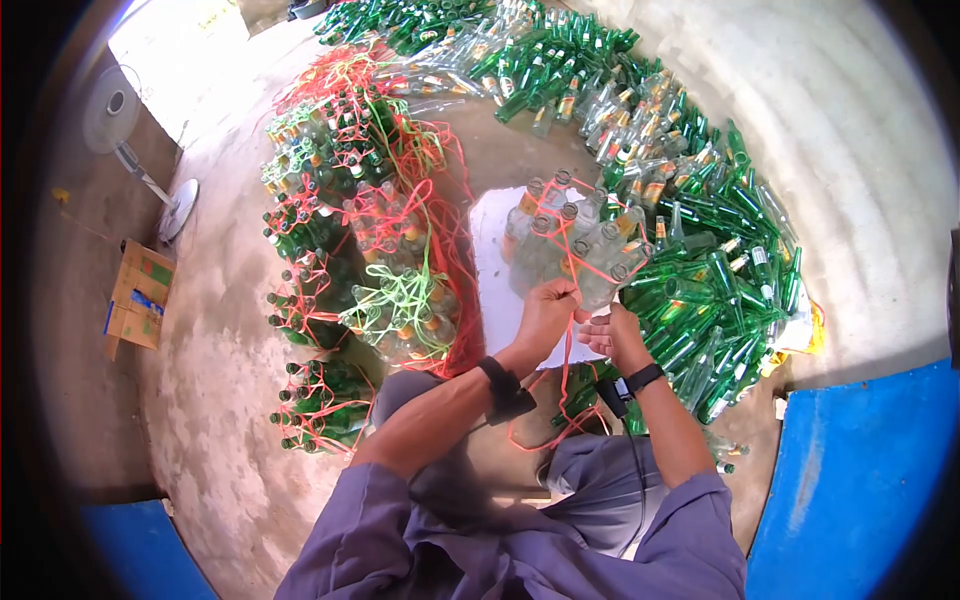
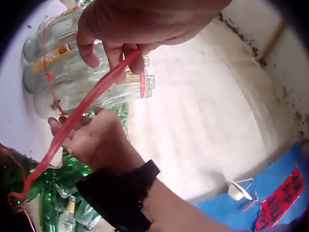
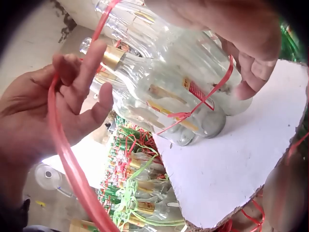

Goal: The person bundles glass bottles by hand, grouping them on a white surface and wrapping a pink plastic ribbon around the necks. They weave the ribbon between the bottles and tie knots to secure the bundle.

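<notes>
A bundle of clear glass bottles (image 1: 570,230) stands on a white board (image 1: 490,270), red plastic strap (image 2: 87,104) running around their sides and across their necks. In the head view my left hand (image 1: 547,318) is at the near side of the bundle, pinching the strap between thumb and fingers. A length of strap hangs down from that hand. Close by on the right, my right hand (image 1: 615,335) has loosely bent fingers. The right wrist view shows its fingertips (image 3: 248,79) beside a bottle's lower side, near the band; its palm side is partly hidden.
Loose green and clear bottles (image 1: 700,300) pile up on the right and at the back. Strapped bottle bundles (image 1: 400,310) stand in rows on the left among tangled red strap (image 1: 455,250). Farther left are a standing fan (image 1: 115,105) and a cardboard box (image 1: 140,295).
</notes>
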A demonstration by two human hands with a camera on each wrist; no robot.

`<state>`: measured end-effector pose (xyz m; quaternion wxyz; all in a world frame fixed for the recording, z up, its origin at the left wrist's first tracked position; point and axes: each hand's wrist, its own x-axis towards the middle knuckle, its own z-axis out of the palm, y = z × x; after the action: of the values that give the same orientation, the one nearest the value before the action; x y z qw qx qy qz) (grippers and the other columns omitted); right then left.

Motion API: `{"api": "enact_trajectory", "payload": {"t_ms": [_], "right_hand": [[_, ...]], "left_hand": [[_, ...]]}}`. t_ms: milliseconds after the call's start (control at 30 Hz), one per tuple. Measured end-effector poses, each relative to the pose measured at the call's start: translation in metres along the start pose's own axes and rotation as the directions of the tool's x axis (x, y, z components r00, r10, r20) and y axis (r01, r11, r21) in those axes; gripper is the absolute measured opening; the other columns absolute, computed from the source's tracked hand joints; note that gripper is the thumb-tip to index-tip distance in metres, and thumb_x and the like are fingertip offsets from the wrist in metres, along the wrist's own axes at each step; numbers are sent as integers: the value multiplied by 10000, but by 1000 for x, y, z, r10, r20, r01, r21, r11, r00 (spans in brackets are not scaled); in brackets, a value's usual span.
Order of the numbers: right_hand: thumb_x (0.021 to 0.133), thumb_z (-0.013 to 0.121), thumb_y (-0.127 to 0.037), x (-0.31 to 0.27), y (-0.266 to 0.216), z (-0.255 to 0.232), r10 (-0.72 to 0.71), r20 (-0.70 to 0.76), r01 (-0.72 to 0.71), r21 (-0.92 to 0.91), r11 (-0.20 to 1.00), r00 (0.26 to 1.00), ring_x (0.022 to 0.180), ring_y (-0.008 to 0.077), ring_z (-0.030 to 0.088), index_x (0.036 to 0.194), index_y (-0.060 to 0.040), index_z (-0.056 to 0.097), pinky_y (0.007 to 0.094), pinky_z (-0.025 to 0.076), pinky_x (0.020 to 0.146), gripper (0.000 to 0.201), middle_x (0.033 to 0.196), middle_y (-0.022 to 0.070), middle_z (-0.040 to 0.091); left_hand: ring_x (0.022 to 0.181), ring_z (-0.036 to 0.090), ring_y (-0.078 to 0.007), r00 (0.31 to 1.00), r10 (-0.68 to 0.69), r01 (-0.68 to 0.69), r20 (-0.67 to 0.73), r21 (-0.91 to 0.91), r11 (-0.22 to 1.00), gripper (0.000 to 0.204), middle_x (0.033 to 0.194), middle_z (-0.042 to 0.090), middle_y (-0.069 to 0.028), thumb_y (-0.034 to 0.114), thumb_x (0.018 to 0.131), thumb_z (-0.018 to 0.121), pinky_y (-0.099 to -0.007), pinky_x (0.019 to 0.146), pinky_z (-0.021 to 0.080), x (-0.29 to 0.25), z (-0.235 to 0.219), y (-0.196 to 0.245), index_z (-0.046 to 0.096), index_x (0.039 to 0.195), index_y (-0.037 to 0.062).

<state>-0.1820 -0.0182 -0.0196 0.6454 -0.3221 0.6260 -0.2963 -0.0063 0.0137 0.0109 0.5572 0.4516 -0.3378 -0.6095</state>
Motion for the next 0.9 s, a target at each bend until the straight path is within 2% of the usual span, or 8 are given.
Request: {"api": "enact_trajectory", "payload": {"t_ms": [67, 333, 567, 633, 700, 800, 867, 900], "right_hand": [[993, 444, -482, -19, -18, 0, 64, 73, -60, -48, 997, 995, 684, 246, 694, 1057, 68, 571, 285, 538, 622, 569, 900, 143, 699], [958, 621, -232, -44, -52, 43, -401, 268, 370, 161, 915, 876, 617, 89, 602, 910, 24, 708, 258, 478, 563, 274, 705, 38, 647], [926, 632, -165, -31, -51, 72, -396, 110, 396, 22, 918, 912, 500, 82, 519, 824, 48, 707, 258, 412, 470, 248, 587, 18, 587], [916, 615, -138, -21, -44, 77, -603, 20, 603, -57, 795, 797, 502, 98, 552, 818, 49, 706, 264, 439, 462, 230, 600, 42, 618], [913, 599, -118, -18, -44, 72, -570, 43, 571, -42, 820, 821, 519, 106, 579, 837, 48, 694, 260, 464, 462, 205, 627, 49, 628], [901, 576, -92, -34, -55, 73, -499, 51, 499, 3, 866, 865, 521, 111, 584, 861, 44, 683, 258, 467, 449, 177, 649, 51, 630], [890, 567, -86, -35, -57, 71, -460, 37, 459, 33, 888, 887, 506, 109, 563, 865, 41, 683, 259, 445, 436, 174, 644, 46, 621], [878, 568, -90, -30, -56, 69, -522, 56, 524, -45, 850, 851, 489, 100, 525, 850, 37, 684, 258, 404, 428, 174, 626, 36, 597]], "left_hand": [[746, 669, -153, 999, 35, -36, 17, 79, 996, 112, 791, 662, -59, 83, 941, 590, -282, 668, 482, 1, -2, -3, 655, 936, -9], [737, 638, -126, 994, 104, -111, 43, 225, 968, 159, 779, 689, -72, 60, 929, 554, -270, 676, 488, -8, 2, 11, 666, 872, -37], [664, 627, -125, 990, 115, -137, 75, 473, 870, 162, 695, 669, -73, 59, 886, 553, -299, 623, 494, -19, 1, 34, 691, 867, -23], [651, 625, -118, 990, 107, -138, 87, 561, 816, 150, 675, 662, -77, 62, 880, 563, -305, 616, 496, -18, -6, 40, 690, 861, -16], [637, 623, -111, 990, 97, -140, 102, 642, 754, 138, 656, 655, -81, 66, 874, 574, -310, 608, 498, -17, -12, 49, 689, 856, -9], [653, 656, -145, 932, 362, -229, -34, 716, 659, 112, 719, 684, -102, 57, 857, 609, -317, 622, 509, -9, -16, 64, 698, 912, 19], [701, 685, -226, 742, 666, -447, 78, 798, 404, 189, 824, 706, -112, 64, 837, 663, -346, 639, 522, 6, -21, 66, 693, 1022, 47], [890, 674, -311, 706, 685, -488, 178, 824, 288, 355, 1023, 694, -145, 63, 797, 696, -392, 726, 526, 12, -26, 67, 652, 1149, 52]]}}
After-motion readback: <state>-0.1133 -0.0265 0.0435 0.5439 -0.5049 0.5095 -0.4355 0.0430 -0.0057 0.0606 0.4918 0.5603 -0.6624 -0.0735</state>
